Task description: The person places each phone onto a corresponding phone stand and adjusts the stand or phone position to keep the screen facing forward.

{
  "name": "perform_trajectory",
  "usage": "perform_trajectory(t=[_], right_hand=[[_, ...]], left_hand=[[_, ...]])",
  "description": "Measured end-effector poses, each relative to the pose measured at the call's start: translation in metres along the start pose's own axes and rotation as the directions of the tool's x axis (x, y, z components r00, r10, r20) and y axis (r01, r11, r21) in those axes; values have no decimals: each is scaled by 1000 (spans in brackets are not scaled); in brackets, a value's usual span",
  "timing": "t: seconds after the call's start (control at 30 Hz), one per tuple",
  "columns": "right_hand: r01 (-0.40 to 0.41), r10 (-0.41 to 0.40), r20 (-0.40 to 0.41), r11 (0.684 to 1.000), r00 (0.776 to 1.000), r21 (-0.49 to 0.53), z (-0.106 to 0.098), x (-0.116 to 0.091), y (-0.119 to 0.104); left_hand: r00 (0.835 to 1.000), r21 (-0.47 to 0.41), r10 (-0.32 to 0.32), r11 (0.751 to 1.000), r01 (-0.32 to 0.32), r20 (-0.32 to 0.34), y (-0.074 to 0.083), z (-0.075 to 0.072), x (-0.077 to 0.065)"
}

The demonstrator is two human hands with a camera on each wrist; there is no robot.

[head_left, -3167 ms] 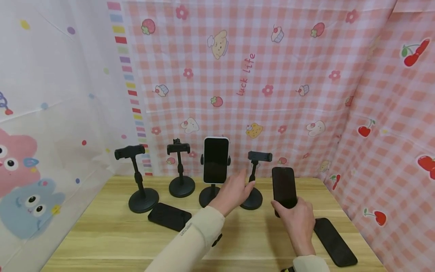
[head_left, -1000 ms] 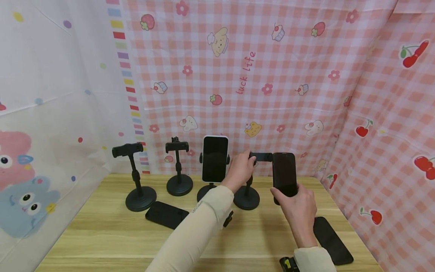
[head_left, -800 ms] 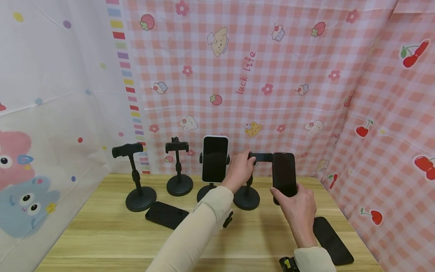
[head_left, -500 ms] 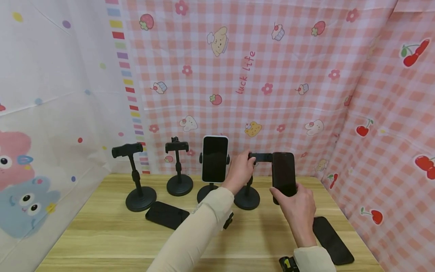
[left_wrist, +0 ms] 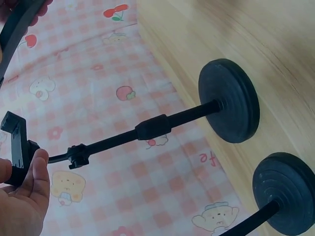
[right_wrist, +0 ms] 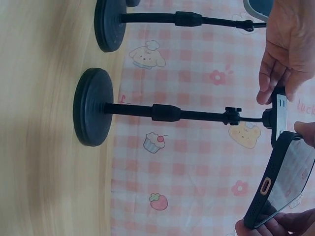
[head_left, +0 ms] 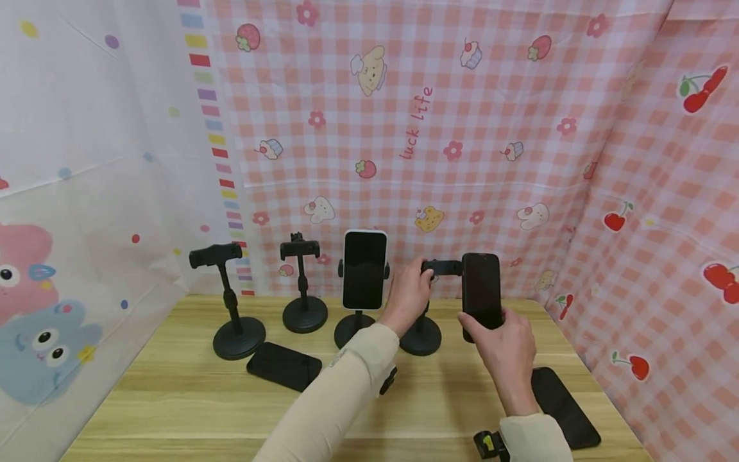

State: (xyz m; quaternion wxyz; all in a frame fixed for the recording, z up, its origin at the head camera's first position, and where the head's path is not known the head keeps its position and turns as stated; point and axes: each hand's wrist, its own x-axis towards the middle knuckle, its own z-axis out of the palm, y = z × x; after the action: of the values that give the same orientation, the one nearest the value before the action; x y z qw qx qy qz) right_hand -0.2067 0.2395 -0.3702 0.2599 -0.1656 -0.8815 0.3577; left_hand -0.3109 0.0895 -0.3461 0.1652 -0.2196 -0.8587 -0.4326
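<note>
My left hand (head_left: 407, 296) pinches the left end of the clamp (head_left: 443, 267) on a black phone stand (head_left: 421, 337). In the left wrist view, thumb and fingers of the left hand (left_wrist: 22, 209) hold that end of the clamp (left_wrist: 18, 142). My right hand (head_left: 508, 350) grips a dark phone (head_left: 482, 289) by its lower part, upright, at the right end of the clamp. The right wrist view has the phone (right_wrist: 295, 169) tilted close to the clamp's far end; whether they touch I cannot tell.
A white-edged phone (head_left: 365, 269) sits upright in another stand, left of my left hand. Two stands (head_left: 233, 301) (head_left: 303, 282) with bare clamps stand further left. Dark phones lie on the wooden table (head_left: 173, 410): one phone (head_left: 283, 367) left, another phone (head_left: 562, 410) right.
Since the earliest frame, my left hand has moved up and right onto the clamp. My right hand has raised the phone beside it, slightly higher again in the last half second.
</note>
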Motion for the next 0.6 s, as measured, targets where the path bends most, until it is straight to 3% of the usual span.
perform_trajectory(t=[0.6], right_hand=[[52, -61, 117, 996, 991, 72, 7, 15, -24]], left_hand=[[1000, -13, 8, 1000, -8, 10, -4, -3, -1]])
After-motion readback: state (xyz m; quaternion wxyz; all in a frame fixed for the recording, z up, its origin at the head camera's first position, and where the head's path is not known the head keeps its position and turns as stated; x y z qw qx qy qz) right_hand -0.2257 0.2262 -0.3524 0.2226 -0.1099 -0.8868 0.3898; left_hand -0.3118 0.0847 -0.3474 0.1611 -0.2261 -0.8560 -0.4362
